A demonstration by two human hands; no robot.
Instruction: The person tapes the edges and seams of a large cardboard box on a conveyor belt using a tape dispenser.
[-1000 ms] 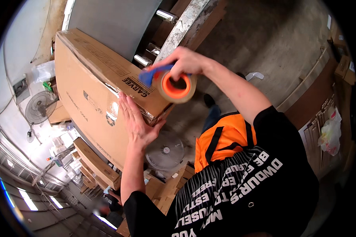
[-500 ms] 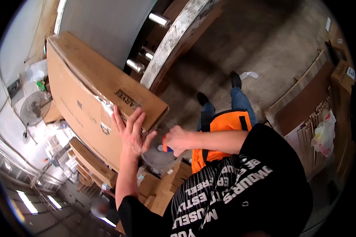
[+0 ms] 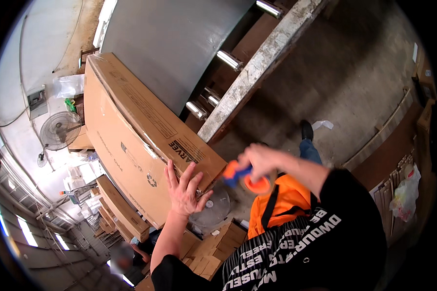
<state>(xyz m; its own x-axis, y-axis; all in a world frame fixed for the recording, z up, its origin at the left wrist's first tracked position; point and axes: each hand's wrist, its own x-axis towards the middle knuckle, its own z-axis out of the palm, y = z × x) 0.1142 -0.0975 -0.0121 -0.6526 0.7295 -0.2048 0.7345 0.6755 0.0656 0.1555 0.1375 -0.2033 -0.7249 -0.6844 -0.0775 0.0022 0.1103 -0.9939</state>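
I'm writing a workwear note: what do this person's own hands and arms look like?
The left hand and right hand are ungloved. Short black sleeves leave the forearms bare. No watch shows on either wrist. The right hand is too blurred to rule out a ring.

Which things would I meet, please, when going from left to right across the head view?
Grey caged fan, left hand on the large carton, tape dispenser in the right hand, dark shoe, white scrap on the floor, plastic bag.
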